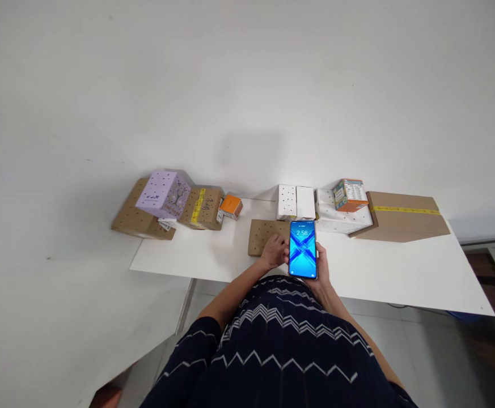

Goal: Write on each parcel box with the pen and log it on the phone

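Observation:
A smartphone with a lit blue screen reading 2:58 stands upright in front of my body. My right hand grips it from the right side and below. Close to the phone's left edge is my left hand, its fingers curled in, with no object visible in them. Behind that hand lies a flat brown cardboard box with small dark marks, partly covered by the hand and phone. I cannot tell whether the left hand touches the box.
Along the back of the white table stand a purple box, a taped brown box, a small orange box, white boxes, an orange printed carton and a long brown box. A wall rises behind.

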A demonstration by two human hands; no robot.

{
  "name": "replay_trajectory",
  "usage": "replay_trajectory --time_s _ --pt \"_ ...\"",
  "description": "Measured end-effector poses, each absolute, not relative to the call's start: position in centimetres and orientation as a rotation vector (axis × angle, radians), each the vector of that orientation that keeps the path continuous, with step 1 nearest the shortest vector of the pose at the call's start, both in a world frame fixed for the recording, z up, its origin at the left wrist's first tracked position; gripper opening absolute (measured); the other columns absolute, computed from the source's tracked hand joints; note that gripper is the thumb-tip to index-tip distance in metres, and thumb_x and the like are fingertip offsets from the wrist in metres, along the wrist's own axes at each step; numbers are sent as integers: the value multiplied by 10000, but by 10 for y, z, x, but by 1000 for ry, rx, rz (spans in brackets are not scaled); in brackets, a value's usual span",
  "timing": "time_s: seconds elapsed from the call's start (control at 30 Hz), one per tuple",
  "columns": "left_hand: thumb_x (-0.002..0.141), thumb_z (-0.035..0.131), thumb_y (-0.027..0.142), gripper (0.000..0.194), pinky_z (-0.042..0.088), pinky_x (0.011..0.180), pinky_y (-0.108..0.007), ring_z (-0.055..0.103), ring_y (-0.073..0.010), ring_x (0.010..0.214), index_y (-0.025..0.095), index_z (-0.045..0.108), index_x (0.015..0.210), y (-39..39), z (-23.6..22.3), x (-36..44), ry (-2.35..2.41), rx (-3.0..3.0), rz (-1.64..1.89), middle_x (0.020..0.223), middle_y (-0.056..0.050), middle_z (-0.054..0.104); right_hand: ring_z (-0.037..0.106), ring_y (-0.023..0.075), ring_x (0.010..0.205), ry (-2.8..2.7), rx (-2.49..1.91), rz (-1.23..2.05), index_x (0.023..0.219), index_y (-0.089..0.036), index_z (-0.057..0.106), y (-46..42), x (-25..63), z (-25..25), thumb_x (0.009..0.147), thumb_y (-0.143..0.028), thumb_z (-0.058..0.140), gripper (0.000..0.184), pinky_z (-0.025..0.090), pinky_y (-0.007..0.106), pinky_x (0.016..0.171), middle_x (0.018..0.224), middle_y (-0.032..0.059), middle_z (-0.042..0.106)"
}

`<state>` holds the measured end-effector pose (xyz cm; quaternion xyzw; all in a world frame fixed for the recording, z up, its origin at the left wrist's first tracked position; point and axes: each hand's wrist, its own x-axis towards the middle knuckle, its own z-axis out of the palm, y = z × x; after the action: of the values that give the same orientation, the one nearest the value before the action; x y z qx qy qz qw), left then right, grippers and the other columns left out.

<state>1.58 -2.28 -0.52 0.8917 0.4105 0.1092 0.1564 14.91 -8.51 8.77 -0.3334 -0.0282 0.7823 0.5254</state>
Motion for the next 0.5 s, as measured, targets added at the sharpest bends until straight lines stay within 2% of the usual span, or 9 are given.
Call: replay_trajectory --time_s 0.13,0.23,0.37,0.5 --pt "824 516 476 447 256 1021 -473 340 -292 1229 261 577 1212 -25 7 13 1126 2554 398 1267 -92 480 636 183 776 -164 -1225 1409 1135 -205 561 -83 183 59 758 -505 537 482 527 303 632 966 34 661" --pt "783 545 546 565 163 1077 -499 260 -311 1298 270 530 1276 -27 11 7 1072 2585 333 1333 -93 426 604 149 778 -300 -1668 984 1246 -252 493 -92 217 28 739 -505 566 571 485 256 631 993 1 610" --pt "742 588 549 636 140 1087 -515 237 -328 1319 279 496 1310 -35 5 -9 1108 2591 261 1363 -102 403 576 225 903 -575 -2254 744 1292 -212 497 -112 255 -12 762 -513 519 610 457 347 788 1004 67 603" --pt "744 602 515 639 149 1087 -514 262 -330 1311 285 478 1327 -49 -1 -28 1326 2528 258 1369 -110 407 497 308 1103 -866 -2682 569 1326 -268 465 -131 268 -41 790 -482 477 578 387 451 915 1241 128 498"
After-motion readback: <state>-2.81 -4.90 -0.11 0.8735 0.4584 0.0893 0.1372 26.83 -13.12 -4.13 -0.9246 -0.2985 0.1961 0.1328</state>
